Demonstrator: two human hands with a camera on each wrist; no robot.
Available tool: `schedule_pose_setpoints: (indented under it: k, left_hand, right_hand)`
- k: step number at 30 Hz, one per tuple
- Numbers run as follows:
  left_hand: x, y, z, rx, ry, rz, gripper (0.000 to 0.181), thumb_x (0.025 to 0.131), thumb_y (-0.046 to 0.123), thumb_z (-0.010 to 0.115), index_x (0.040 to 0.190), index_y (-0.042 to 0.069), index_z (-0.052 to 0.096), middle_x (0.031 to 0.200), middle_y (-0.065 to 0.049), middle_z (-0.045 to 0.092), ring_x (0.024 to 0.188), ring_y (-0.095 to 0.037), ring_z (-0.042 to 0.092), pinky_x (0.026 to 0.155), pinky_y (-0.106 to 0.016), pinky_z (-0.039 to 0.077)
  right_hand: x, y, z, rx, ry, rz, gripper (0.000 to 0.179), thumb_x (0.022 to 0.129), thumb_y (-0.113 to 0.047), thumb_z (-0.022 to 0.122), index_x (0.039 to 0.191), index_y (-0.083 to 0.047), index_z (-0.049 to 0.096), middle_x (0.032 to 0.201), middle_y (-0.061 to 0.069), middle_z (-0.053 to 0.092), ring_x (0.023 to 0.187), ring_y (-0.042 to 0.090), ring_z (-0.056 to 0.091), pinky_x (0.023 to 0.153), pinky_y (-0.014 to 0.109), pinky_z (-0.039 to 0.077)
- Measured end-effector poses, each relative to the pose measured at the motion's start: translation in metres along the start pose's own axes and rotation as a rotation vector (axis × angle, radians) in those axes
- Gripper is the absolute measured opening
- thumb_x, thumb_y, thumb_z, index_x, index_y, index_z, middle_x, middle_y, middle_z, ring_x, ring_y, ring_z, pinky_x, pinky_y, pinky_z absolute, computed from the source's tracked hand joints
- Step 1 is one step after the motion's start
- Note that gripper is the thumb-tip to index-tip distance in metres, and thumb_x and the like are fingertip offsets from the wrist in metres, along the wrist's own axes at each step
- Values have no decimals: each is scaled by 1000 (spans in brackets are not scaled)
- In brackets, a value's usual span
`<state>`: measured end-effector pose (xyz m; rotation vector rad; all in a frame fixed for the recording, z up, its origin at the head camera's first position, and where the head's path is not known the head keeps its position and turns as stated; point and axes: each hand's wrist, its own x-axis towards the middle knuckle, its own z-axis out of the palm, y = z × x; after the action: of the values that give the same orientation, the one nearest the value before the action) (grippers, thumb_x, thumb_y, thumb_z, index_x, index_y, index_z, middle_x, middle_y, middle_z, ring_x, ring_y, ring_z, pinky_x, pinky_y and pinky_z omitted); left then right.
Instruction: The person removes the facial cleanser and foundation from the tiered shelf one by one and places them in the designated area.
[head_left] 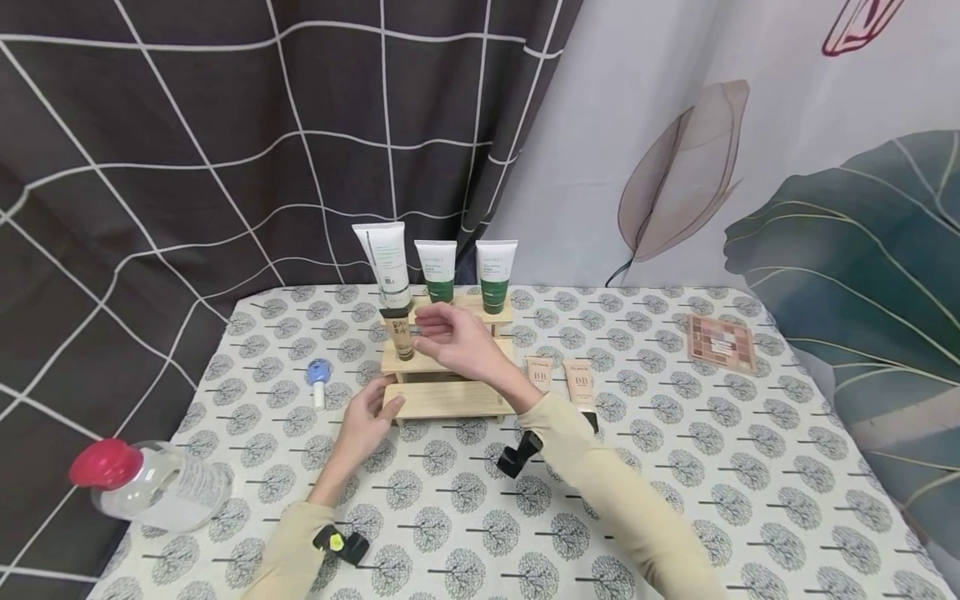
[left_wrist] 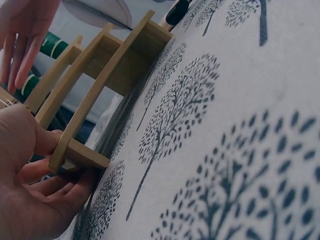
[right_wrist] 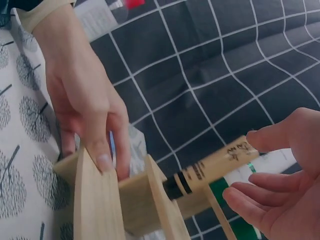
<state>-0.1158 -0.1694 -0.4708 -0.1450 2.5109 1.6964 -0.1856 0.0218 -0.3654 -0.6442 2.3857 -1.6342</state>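
Observation:
My left hand (head_left: 366,421) grips the left end of the lowest step of a three-step wooden stand (head_left: 442,402). Its thumb lies on top and its fingers reach below, as the left wrist view shows. On the left of the middle step a small beige tube (right_wrist: 217,167) stands upright on its black cap. Beside it, my right hand (head_left: 468,342) has its fingers spread apart, the thumb very near the tube's top end; whether it touches cannot be told. The top step bears a larger white tube (head_left: 386,265) and two white-and-green tubes (head_left: 437,268).
Two beige BB tubes (head_left: 578,383) lie right of the stand, partly behind my right forearm. An eyeshadow palette (head_left: 722,343) lies farther right. To the left are a small blue-and-white bottle (head_left: 318,377) and a clear bottle (head_left: 168,487) with a red top. Curtains hang behind the table.

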Motion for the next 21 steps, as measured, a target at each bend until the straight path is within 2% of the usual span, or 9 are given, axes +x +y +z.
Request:
schedule_pose_setpoints:
  k: [7, 10, 16, 21]
  left_hand:
    - [0, -1, 0, 10, 7, 13, 49, 101, 15, 60, 146, 2, 47, 148, -27, 51, 137, -44, 51, 117, -52, 44]
    - [0, -2, 0, 13, 6, 17, 49, 101, 15, 60, 147, 3, 47, 150, -26, 50, 138, -44, 50, 119, -53, 42]
    - [-1, -3, 0, 4, 5, 18, 50, 101, 16, 60, 147, 4, 47, 152, -25, 48, 140, -44, 47, 119, -54, 41]
    - [-1, -2, -1, -2, 2, 21, 50, 101, 15, 60, 148, 4, 46, 152, -25, 47, 139, -44, 48, 119, -54, 42]
  right_hand:
    - [8, -1, 17, 7, 13, 57, 52, 91, -18, 75, 136, 1, 56, 135, 20, 64, 123, 32, 66, 102, 31, 58]
    - [12, -2, 23, -4, 16, 58, 51, 91, -16, 75, 135, 1, 56, 133, 20, 65, 123, 31, 66, 103, 32, 58]
    - [16, 2, 30, -100, 35, 5, 36, 91, -12, 73, 124, -2, 62, 121, 16, 71, 112, 28, 69, 100, 32, 58]
    - [16, 12, 32, -81, 43, -47, 29, 92, -7, 72, 120, -3, 65, 117, 15, 72, 109, 28, 71, 95, 26, 60]
